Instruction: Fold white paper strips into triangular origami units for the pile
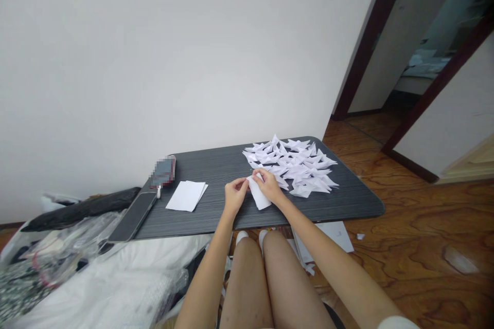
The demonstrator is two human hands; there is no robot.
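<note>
Fingers of both hands pinch same paper strip (258,193), centre of frame: left hand (234,194) on upper-left corner, right hand (270,186) on top edge. I read strip's long axis as upper left to lower right, lower end resting on table. Neither hand nearer; both touching.

Largest first: white wall, wood floor, dark table (347,200), folded paper pile (293,164) just beyond right hand, white sheets (187,196) centre-left, phone (133,216) lower left.
</note>
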